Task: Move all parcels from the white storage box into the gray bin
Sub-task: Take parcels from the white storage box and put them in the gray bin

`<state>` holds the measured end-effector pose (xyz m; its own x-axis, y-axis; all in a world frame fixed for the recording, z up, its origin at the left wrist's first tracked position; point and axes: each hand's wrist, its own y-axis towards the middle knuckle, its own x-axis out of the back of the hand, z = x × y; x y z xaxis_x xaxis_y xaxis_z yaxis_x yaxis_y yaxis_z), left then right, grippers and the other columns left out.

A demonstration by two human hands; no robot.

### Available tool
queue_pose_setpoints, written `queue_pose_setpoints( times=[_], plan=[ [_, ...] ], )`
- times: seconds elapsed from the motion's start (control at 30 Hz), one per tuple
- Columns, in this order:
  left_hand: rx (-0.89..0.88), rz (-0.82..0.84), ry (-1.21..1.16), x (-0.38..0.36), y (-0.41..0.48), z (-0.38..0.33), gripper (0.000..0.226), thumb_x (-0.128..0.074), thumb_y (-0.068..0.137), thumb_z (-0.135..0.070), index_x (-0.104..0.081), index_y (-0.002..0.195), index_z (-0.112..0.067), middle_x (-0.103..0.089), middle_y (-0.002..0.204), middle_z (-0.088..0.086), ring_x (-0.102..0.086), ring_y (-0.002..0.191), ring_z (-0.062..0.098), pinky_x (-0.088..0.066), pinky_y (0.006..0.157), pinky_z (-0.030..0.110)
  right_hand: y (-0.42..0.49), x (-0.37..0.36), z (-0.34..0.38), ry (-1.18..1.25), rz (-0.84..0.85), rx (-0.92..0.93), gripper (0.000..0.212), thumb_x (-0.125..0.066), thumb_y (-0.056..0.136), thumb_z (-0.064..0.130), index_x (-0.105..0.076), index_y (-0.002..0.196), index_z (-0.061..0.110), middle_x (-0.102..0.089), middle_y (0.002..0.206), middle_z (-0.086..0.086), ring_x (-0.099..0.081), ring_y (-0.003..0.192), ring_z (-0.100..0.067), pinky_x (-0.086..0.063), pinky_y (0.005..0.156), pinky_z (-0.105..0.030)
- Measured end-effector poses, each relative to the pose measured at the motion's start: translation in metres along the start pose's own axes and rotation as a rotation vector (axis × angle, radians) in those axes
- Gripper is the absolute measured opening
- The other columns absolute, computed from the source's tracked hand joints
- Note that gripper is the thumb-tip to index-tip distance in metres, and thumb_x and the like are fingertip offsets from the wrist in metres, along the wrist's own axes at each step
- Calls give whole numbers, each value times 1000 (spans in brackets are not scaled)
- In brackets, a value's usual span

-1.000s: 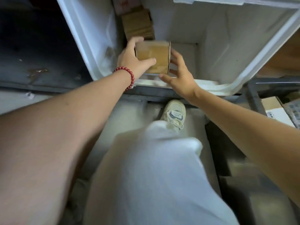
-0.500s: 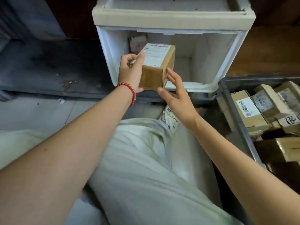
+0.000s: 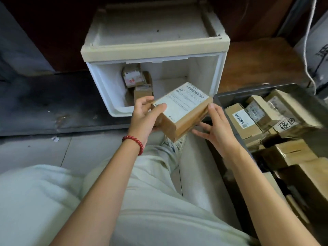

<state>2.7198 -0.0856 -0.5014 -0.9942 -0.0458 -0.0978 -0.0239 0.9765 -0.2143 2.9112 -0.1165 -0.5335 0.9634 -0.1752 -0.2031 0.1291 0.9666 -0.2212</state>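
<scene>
Soft light, seemingly from the right, brightens the white storage box, while the dark floor beside it lies dim. Edges bow with wide-angle distortion, and fine detail is slightly blurred.

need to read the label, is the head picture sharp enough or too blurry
Head view: the label on the held parcel shows a barcode but soft small print; the boxes in the white box are blurrier; the gray bin smears rightward.

red bead bracelet | pale trousers | white cord — upper right | paper scrap — floor
</scene>
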Motion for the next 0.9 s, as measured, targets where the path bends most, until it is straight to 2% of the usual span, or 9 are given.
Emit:
queue_pose_setpoints(
  times=[0.13, 0.23, 0.3, 0.37, 0.5, 0.57, 0.67, 0.77, 0.9],
  plan=[
    [34, -66, 21, 1, 3, 3, 35, -73, 82, -30, -52, 109, -20, -65, 113, 1, -62, 99, 14, -58, 80, 48, -1, 5, 0, -72, -24, -5, 34, -45, 99, 41, -47, 129, 26, -56, 130, -2, -69, 100, -21, -57, 87, -43],
    [-5, -74, 59, 3, 4, 5, 38, -76, 77, -41, -55, 105, -26, -63, 119, 2, -60, 111, 19, -60, 72, 44, -2, 3, -1, -81, -51, -31, 33, -49, 98, 40, -50, 127, 25, -57, 126, -1, -71, 96, -20, -57, 86, -44],
    [-63, -78, 101, 5, 4, 6, 41, -76, 69, -53, -55, 99, -35, -61, 119, -2, -58, 114, 17, -60, 72, 45, -3, 0, 0, -87, -72, -45, 34, -51, 97, 40, -50, 127, 25, -58, 123, -1, -71, 93, -20, -58, 85, -43],
    [-137, -65, 188, 6, 3, 5, 36, -71, 66, -61, -53, 91, -44, -60, 115, -10, -56, 114, 13, -57, 80, 50, -4, -3, 0, -124, -109, -39, 35, -51, 96, 42, -49, 127, 24, -58, 116, 2, -71, 84, -14, -59, 82, -38],
    [-161, -21, 247, 6, -1, 3, 21, -68, 75, -58, -57, 84, -43, -58, 108, -21, -55, 108, 7, -54, 88, 51, -5, -5, 1, -206, -182, -3, 35, -51, 96, 44, -50, 124, 23, -57, 96, 5, -60, 64, -8, -54, 74, -34],
    [-145, 0, 241, 6, -5, 4, 15, -67, 83, -48, -58, 86, -37, -57, 116, -15, -57, 101, 5, -56, 83, 51, -5, -4, 0, -207, -203, -1, 35, -53, 95, 41, -50, 124, 21, -59, 89, 7, -59, 62, -6, -52, 74, -35],
    [-136, 40, 286, 7, -9, 4, 17, -64, 87, -41, -60, 99, -29, -55, 128, -4, -60, 91, -3, -60, 77, 40, -4, -4, -2, -183, -241, 0, 32, -57, 95, 35, -48, 122, 21, -61, 81, 11, -58, 66, -4, -53, 78, -37],
    [-138, 71, 320, 9, -9, 6, 28, -62, 89, -42, -60, 113, -29, -52, 134, -5, -61, 83, -11, -60, 75, 33, -4, -2, -3, -188, -252, -14, 33, -59, 94, 35, -47, 121, 22, -61, 91, 10, -61, 80, -9, -54, 84, -39],
    [-121, 96, 324, 11, -7, 7, 41, -63, 86, -46, -56, 125, -32, -50, 136, -8, -58, 97, -4, -58, 79, 32, -3, 0, -3, -198, -247, -25, 35, -58, 92, 43, -54, 123, 26, -59, 104, 5, -60, 85, -9, -54, 80, -32]
  ],
)
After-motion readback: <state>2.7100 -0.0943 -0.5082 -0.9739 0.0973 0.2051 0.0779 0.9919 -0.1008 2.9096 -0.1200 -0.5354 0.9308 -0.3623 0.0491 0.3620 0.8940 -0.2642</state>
